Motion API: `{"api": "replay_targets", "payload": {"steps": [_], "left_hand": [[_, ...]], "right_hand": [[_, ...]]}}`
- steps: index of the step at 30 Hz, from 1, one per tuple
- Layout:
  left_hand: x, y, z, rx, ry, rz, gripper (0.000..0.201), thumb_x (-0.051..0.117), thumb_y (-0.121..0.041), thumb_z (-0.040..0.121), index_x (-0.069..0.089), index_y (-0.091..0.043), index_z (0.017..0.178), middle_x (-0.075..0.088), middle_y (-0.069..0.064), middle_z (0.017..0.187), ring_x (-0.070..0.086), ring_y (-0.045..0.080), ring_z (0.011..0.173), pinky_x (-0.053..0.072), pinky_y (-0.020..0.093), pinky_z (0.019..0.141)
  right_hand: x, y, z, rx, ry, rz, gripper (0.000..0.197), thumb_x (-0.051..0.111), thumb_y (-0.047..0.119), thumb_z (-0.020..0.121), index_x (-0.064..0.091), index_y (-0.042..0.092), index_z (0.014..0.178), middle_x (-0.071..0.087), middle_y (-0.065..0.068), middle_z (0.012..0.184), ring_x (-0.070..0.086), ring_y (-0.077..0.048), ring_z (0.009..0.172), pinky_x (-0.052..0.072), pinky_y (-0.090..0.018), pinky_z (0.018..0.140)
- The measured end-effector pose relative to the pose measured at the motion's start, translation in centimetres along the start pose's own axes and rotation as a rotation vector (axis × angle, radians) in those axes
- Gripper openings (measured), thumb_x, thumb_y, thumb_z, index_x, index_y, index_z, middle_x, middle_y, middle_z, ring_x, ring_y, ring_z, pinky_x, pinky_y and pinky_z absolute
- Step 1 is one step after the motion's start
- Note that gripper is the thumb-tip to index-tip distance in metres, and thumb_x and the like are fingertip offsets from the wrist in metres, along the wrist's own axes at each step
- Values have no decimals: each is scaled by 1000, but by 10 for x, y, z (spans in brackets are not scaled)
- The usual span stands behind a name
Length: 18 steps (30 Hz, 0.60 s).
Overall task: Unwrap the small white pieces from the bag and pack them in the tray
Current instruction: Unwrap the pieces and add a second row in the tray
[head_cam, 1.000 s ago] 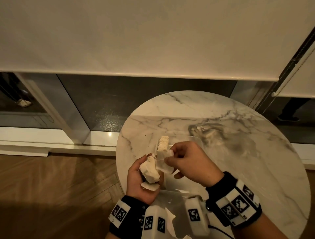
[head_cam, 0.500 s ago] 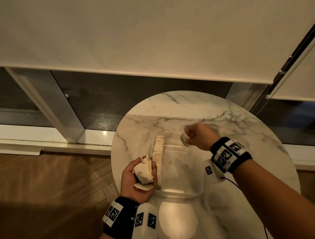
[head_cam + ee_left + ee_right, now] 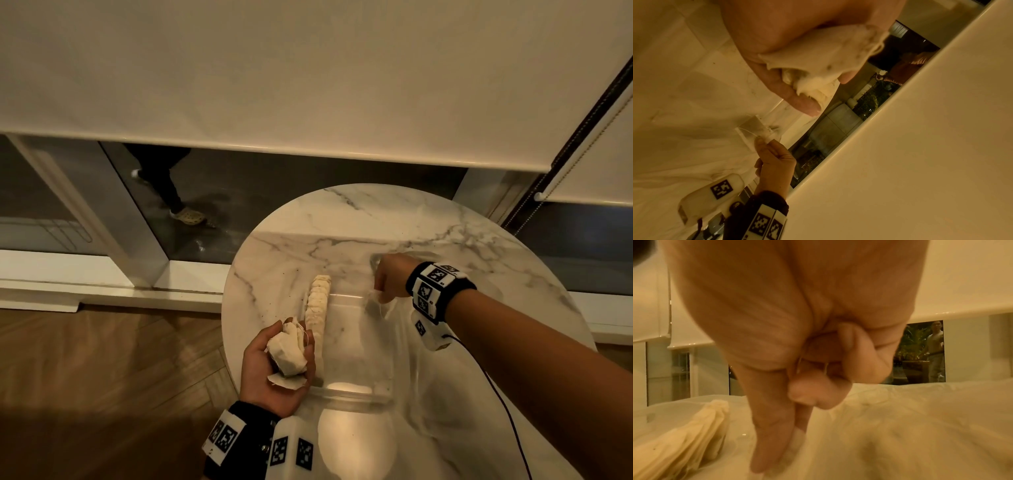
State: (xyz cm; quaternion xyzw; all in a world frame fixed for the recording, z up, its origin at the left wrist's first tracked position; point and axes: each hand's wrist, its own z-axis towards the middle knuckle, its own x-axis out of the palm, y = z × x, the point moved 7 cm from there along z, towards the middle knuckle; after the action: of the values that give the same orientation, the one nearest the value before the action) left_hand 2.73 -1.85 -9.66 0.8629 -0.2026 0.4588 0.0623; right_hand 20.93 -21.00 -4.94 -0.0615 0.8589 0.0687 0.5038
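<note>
Left wrist view alone shows right hand pinching piece.

Right hand's pinched piece blurred

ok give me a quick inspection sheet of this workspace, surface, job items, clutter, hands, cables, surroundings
surface: round marble table, dark specks near the tray's far left corner.
job's things: clear tray with a row of white pieces along its left side; a bunch of white pieces in hand; clear wrapper pinched at the tray's far right corner.
clutter: nothing seen.
grippers: left hand holds the bunch; right hand pinches the wrapper.
cables: dark cable runs from the right wrist unit across the table.
surroundings: lowered roller blind, dark glass below it, wood floor, a person's leg and shoe beyond the glass.
</note>
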Motion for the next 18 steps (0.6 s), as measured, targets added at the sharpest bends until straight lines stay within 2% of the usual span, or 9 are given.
{"api": "replay_targets", "payload": {"steps": [3, 7, 10, 12, 14, 15, 18], "left_hand": [[1, 0, -1, -7, 8, 2, 18, 62, -29, 86, 73, -16, 90, 73, 2, 89, 71, 17, 75, 53, 24, 69], [1, -2, -2, 2, 16, -18, 18, 61, -28, 87, 73, -15, 89, 73, 1, 88, 72, 16, 72, 52, 24, 73], [0, -2, -1, -22, 29, -5, 16, 65, -27, 83, 74, -16, 90, 71, 0, 90, 70, 16, 73, 55, 25, 65], [0, -2, -1, -25, 55, 2, 21, 81, -18, 69, 75, -15, 89, 70, 0, 90, 70, 17, 74, 56, 26, 63], [0, -2, 1, -13, 82, 6, 47, 95, -9, 44, 77, -14, 87, 72, 1, 89, 71, 18, 75, 56, 27, 64], [0, -3, 1, -8, 94, 5, 54, 97, -8, 37, 78, -15, 87, 73, 1, 89, 72, 18, 75, 56, 27, 65], [1, -3, 3, -8, 116, 6, 58, 98, -7, 35, 77, -15, 88, 74, 1, 91, 72, 19, 75, 57, 28, 64]], "right_hand": [[-4, 1, 1, 2, -62, -27, 27, 87, 27, 71, 75, 26, 95, 72, 3, 98, 67, -19, 88, 58, -32, 82], [-10, 4, -3, 0, -149, -112, 26, 86, 29, 71, 62, 28, 81, 67, 4, 88, 65, -19, 82, 59, -36, 77], [-16, 4, -8, 15, -195, -156, 26, 84, 31, 75, 60, 23, 83, 66, 1, 84, 64, -21, 79, 58, -35, 72], [-18, 1, -10, 29, -206, -156, 28, 83, 35, 77, 60, 21, 87, 65, 1, 84, 64, -21, 79, 56, -34, 70], [-20, -2, -12, 35, -214, -147, 28, 81, 37, 79, 63, 21, 92, 65, 0, 88, 63, -21, 80, 54, -33, 70], [-21, -4, -13, 40, -225, -141, 27, 80, 38, 80, 64, 20, 94, 66, -1, 92, 62, -21, 81, 53, -32, 70], [-22, -7, -16, 70, -244, -130, 29, 79, 39, 81, 65, 20, 97, 66, -2, 96, 61, -21, 82, 54, -33, 73]]}}
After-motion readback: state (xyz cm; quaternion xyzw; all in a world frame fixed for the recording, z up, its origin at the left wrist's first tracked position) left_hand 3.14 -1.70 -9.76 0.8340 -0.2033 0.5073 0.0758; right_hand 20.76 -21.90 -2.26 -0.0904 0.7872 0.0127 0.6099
